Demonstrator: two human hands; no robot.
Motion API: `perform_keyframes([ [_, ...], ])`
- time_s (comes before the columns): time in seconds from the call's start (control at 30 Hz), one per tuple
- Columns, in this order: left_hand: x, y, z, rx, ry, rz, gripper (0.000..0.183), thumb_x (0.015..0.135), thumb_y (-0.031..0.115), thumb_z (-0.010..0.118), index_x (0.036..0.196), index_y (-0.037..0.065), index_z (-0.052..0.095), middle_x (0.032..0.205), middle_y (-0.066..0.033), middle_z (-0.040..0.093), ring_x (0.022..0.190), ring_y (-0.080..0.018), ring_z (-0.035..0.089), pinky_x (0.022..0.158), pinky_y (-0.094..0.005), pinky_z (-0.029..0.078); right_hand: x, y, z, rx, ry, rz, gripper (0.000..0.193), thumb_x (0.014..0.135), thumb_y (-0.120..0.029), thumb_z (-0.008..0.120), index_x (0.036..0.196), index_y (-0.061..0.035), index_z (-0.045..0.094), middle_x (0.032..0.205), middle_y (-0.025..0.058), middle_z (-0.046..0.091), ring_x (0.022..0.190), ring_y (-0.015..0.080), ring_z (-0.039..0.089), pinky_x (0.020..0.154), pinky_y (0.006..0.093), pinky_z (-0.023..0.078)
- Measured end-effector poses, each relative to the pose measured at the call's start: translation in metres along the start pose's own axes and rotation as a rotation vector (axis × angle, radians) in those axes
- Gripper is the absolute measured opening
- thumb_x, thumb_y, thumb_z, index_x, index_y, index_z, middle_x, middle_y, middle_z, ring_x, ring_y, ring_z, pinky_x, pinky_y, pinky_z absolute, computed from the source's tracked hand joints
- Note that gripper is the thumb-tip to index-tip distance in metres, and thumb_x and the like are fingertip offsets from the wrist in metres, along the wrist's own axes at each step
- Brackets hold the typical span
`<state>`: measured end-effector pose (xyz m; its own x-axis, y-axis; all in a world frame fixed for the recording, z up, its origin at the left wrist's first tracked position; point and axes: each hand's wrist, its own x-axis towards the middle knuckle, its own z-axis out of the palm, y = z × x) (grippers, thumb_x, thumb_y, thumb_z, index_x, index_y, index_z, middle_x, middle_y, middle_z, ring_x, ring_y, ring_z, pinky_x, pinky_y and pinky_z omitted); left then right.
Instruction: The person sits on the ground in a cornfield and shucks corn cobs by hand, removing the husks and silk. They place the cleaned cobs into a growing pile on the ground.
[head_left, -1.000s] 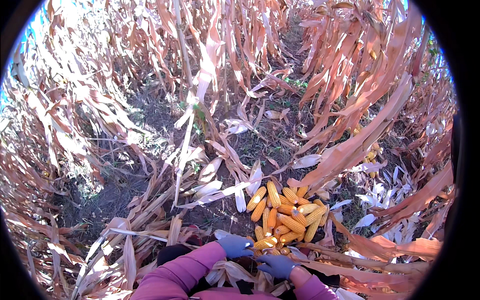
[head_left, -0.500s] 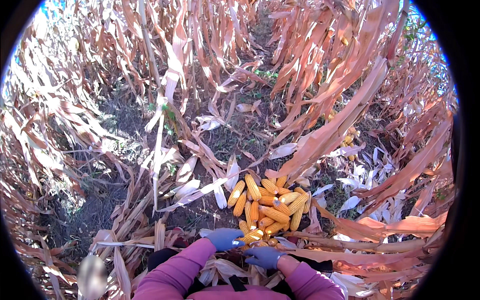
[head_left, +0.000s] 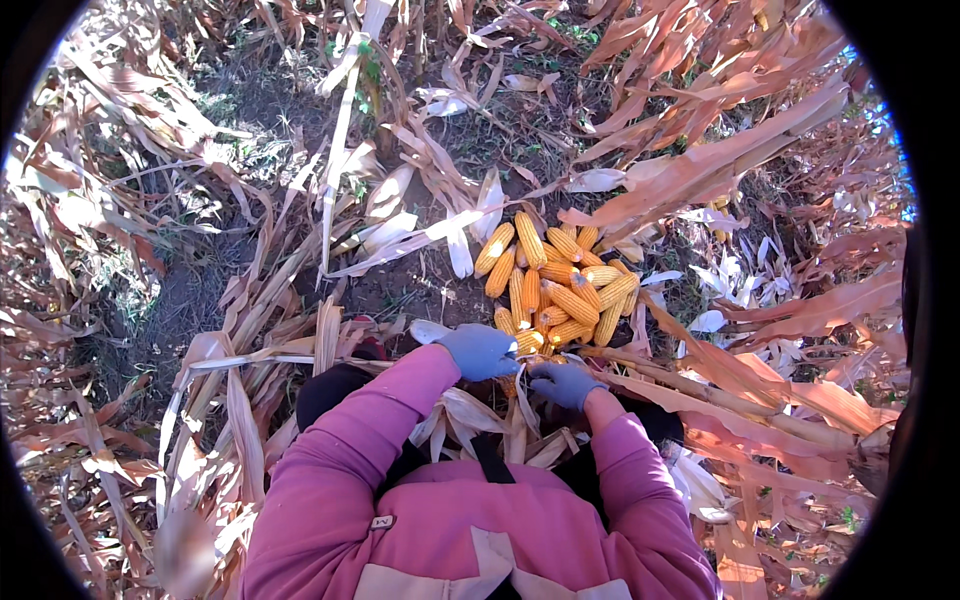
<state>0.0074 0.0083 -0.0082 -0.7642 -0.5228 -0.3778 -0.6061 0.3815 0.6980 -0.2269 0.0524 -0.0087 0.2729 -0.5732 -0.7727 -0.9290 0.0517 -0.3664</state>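
Note:
My left hand point(head_left: 478, 352), in a blue-grey glove, is closed at the near edge of a heap of husked corn cobs point(head_left: 572, 302). Just under its fingers shows a bit of an orange ear of corn point(head_left: 510, 386), mostly hidden by the hand and the husk. My right hand point(head_left: 562, 384), gloved alike, faces it with curled fingers at a pale strip of husk point(head_left: 522, 378) between the two hands. Peeled husks point(head_left: 465, 415) lie below my hands, close to my body. A pale unpeeled ear point(head_left: 428, 331) rests beside my left hand.
Dry husks point(head_left: 460, 250) lie left of the heap, and loose white husks point(head_left: 745, 270) are scattered to the right. A fallen stalk point(head_left: 690, 380) runs rightward from near my right hand. Long dry leaves point(head_left: 740, 140) hang over the ground at the upper right.
The view has tipped down, so the heap appears higher and more of my body shows. Pale husk and a bit of orange ear now show between my hands.

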Motion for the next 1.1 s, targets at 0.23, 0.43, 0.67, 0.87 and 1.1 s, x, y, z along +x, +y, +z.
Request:
perform_keyframes([
  [0.23,-0.026,-0.053,-0.023,0.108,0.56,-0.258,0.03,0.094,0.031,0.042,0.1,0.009,0.061,0.099,-0.0133,0.065,0.092,-0.0349,0.062,0.08,-0.0459,0.048,-0.003,0.029,0.047,-0.099,0.088,0.054,0.04,0.088,-0.038,0.054,0.119,-0.0134,0.059,0.109,0.0172,0.065,0.102,0.0337,0.062,0.091,0.0392,0.046],
  [0.43,-0.054,-0.082,-0.049,-0.411,1.15,-0.137,0.034,0.095,0.037,0.043,0.104,0.009,0.06,0.096,-0.0167,0.064,0.092,-0.038,0.06,0.079,-0.044,0.046,-0.023,-0.008,0.107,-0.09,0.031,0.007,0.038,0.088,-0.035,0.055,0.116,-0.0103,0.059,0.108,0.0162,0.065,0.101,0.0341,0.061,0.089,0.0408,0.047],
  [0.67,-0.061,-0.08,-0.047,-0.209,0.74,-0.151,0.036,0.092,0.039,0.04,0.105,0.012,0.061,0.103,-0.0171,0.063,0.096,-0.0377,0.06,0.082,-0.0436,0.047,-0.031,-0.043,0.128,-0.115,-0.005,0.016,0.041,0.089,-0.038,0.054,0.119,-0.0112,0.058,0.11,0.0146,0.065,0.102,0.0326,0.061,0.09,0.0401,0.047],
  [0.87,-0.059,-0.096,-0.057,-0.268,0.742,-0.224,0.037,0.092,0.038,0.047,0.107,0.007,0.06,0.1,-0.0177,0.064,0.094,-0.036,0.06,0.081,-0.0406,0.047,-0.025,-0.076,0.118,-0.142,-0.075,-0.034,0.039,0.089,-0.036,0.053,0.118,-0.0112,0.058,0.11,0.0155,0.064,0.102,0.0334,0.061,0.09,0.0403,0.046],
  [1.1,-0.069,-0.087,-0.064,-0.275,0.722,-0.197,0.031,0.092,0.031,0.052,0.106,0.005,0.06,0.101,-0.0173,0.063,0.094,-0.0354,0.06,0.081,-0.0403,0.047,0.03,-0.073,0.125,-0.084,-0.106,0.044,0.046,0.086,-0.033,0.056,0.126,-0.0104,0.052,0.125,0.0174,0.055,0.112,0.0343,0.056,0.096,0.0408,0.043],
])
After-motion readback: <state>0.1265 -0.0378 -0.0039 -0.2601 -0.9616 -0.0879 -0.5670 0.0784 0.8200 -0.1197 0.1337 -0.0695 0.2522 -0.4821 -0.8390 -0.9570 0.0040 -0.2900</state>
